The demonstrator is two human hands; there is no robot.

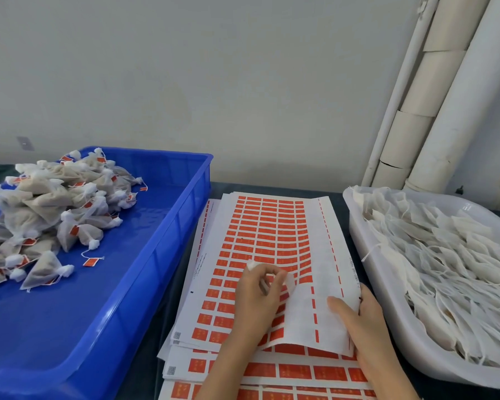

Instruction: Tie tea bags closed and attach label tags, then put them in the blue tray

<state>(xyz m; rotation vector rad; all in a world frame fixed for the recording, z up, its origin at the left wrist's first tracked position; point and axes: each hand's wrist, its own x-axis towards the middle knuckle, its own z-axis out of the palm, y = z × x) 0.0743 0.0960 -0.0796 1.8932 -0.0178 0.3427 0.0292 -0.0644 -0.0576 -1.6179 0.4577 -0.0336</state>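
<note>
pinching maybe a tea bag (253,265), left hand (257,295) over label sheet (266,226).

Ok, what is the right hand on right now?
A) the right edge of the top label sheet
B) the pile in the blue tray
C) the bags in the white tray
A: the right hand grips the top label sheet at its right edge, thumb on top, while the left hand pinches a tea bag.
</note>
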